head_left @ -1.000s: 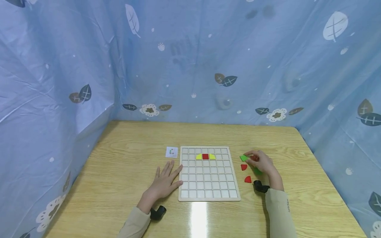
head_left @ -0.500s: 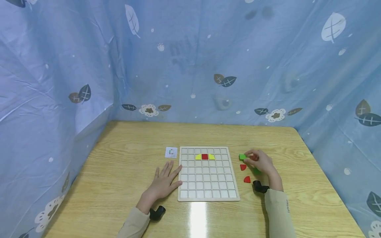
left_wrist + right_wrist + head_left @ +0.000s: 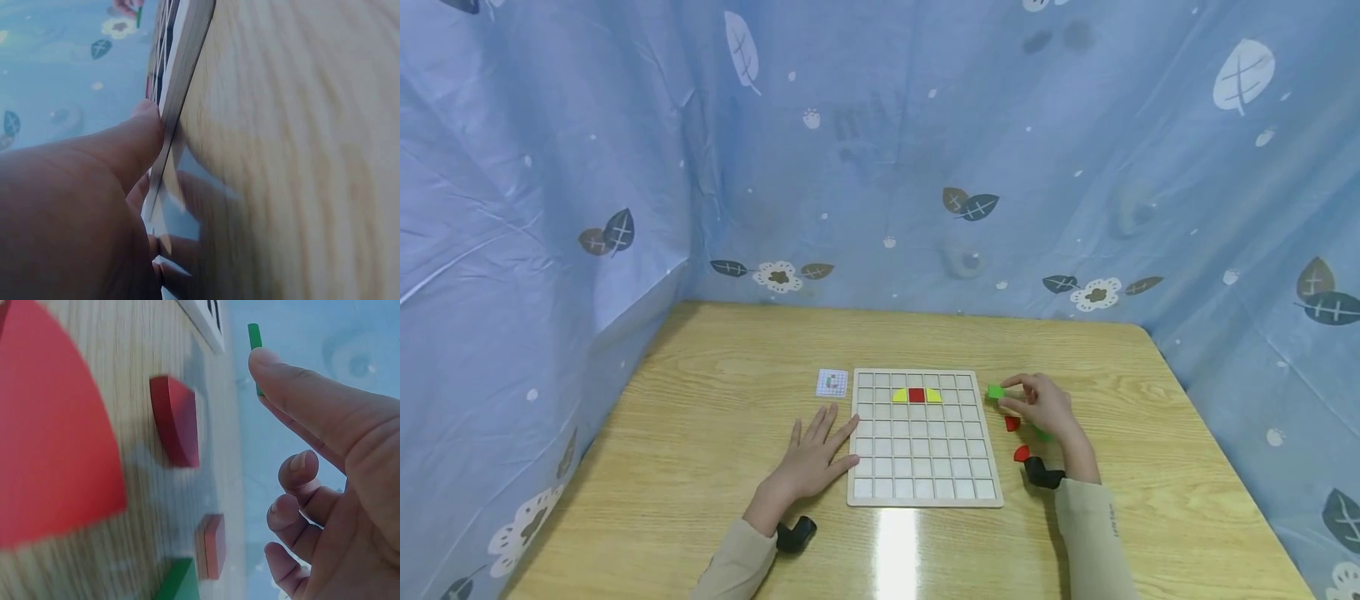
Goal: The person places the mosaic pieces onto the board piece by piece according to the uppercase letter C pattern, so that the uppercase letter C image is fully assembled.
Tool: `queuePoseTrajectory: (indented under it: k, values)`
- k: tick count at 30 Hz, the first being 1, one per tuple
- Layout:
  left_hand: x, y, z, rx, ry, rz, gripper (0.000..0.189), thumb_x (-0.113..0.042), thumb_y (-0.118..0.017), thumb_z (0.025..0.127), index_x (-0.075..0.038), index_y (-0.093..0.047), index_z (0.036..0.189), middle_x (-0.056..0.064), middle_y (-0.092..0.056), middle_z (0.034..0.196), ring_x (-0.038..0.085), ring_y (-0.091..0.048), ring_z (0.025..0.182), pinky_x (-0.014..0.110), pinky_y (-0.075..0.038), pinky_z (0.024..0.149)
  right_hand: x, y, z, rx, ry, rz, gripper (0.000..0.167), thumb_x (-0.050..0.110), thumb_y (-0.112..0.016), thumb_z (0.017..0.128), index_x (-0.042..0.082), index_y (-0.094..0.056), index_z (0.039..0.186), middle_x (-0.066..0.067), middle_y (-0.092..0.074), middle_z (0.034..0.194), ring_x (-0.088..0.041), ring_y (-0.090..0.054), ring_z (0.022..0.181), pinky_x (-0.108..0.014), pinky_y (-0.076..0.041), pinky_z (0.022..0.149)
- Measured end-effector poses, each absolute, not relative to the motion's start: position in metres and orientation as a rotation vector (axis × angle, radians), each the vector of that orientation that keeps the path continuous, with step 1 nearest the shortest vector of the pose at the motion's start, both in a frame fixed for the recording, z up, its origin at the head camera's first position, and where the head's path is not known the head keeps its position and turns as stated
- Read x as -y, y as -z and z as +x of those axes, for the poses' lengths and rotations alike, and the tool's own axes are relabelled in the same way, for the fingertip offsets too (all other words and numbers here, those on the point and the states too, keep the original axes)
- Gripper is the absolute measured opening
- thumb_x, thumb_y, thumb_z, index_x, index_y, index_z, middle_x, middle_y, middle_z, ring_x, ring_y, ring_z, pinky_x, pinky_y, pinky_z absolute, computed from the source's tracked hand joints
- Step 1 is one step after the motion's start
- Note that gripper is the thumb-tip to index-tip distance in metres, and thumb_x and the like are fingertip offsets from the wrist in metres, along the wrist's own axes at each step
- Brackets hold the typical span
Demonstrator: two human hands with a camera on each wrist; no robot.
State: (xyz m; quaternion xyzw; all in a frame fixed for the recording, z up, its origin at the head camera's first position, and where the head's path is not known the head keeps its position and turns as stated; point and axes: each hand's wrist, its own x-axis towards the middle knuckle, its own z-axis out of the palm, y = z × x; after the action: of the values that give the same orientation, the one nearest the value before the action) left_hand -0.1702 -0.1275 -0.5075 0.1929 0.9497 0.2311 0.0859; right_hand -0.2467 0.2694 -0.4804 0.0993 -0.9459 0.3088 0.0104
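Between thumb and forefinger my right hand (image 3: 1041, 406) pinches a green square tile (image 3: 996, 392), lifted off the table just right of the grid board. In the right wrist view the green tile (image 3: 254, 337) shows edge-on past the thumb. My left hand (image 3: 809, 462) lies spread, thumb and fingertips touching the left edge of the wooden grid board (image 3: 928, 506). On the board a red square (image 3: 916, 395) sits between two yellow quarter-round tiles (image 3: 899, 396), in its second row from the top. The left wrist view shows the left thumb (image 3: 147, 125) against the board's side.
Two red quarter-round tiles (image 3: 1012, 423) lie right of the board. Under the right hand are a green piece (image 3: 179, 582) and another red tile (image 3: 215, 547). A small printed pattern card (image 3: 832, 383) is at the board's upper left. A blue curtain (image 3: 865, 167) surrounds the wooden table.
My right hand has lifted the green tile and carried it left toward the board. The left hand has stayed in place.
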Motion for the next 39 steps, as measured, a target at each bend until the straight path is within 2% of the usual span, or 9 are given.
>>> queuePoseTrajectory:
  k: [13, 18, 30, 39]
  values:
    - [0.126, 0.509, -0.170, -2.826, -0.684, 0.576, 0.061, -0.047, -0.042, 0.095, -0.023, -0.025, 0.148, 0.015, -0.007, 0.155, 0.034, -0.002, 0.143, 0.063, 0.002, 0.108, -0.237, 0.478, -0.248, 2.883, -0.928, 0.420, 0.029, 0.026, -0.072, 0.081, 0.014, -0.067, 0.107, -0.007, -0.048, 0.079, -0.017, -0.036, 0.062, -0.029, -0.027, 0.054]
    - [0.126, 0.509, -0.170, -2.829, -0.679, 0.576, 0.060, -0.047, -0.043, 0.095, -0.022, -0.025, 0.148, 0.016, -0.009, 0.155, 0.034, -0.003, 0.143, 0.063, 0.002, 0.108, -0.221, 0.477, -0.248, 2.874, -0.918, 0.465, 0.029, 0.026, -0.072, 0.081, 0.015, -0.068, 0.107, -0.005, -0.048, 0.076, -0.016, -0.035, 0.062, -0.028, -0.028, 0.054]
    - [0.127, 0.509, -0.170, -2.828, -0.673, 0.569, 0.061, -0.048, -0.042, 0.095, -0.023, -0.025, 0.148, 0.015, -0.008, 0.155, 0.033, -0.002, 0.143, 0.063, 0.001, 0.109, -0.181, 0.473, -0.250, 2.845, -1.007, 0.502, 0.025, 0.024, -0.073, 0.081, 0.016, -0.068, 0.104, -0.012, -0.050, 0.077, -0.017, -0.035, 0.062, -0.029, -0.025, 0.057]
    - [0.127, 0.512, -0.171, -2.832, -0.685, 0.575, 0.060, -0.047, -0.042, 0.095, -0.022, -0.026, 0.148, 0.016, -0.008, 0.155, 0.034, -0.002, 0.143, 0.063, 0.002, 0.108, -0.163, 0.479, -0.255, 2.829, -1.000, 0.532, 0.027, 0.024, -0.076, 0.077, 0.018, -0.069, 0.102, -0.006, -0.051, 0.075, -0.016, -0.038, 0.066, -0.032, -0.021, 0.064]
